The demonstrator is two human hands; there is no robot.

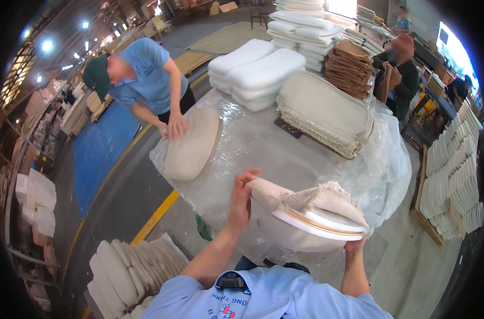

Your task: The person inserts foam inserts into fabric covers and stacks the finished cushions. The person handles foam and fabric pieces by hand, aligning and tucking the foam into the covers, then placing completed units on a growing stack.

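Observation:
Just above the near edge of the plastic-covered table, I hold a cushion with white foam and a thin tan layer showing at its open side. A beige fabric cover wraps part of it, its frayed edge folded up. My left hand is closed on the cover's left end, thumb and fingers at the cloth. At the cushion's right end my right hand grips from below, its fingers partly hidden. Behind it on the table lies a stack of beige fabric covers.
Across the table a co-worker presses both hands on a beige cushion. White padding and brown cloth are stacked at the back. Finished-looking cushions stand at lower left, more pads on a right-hand pallet.

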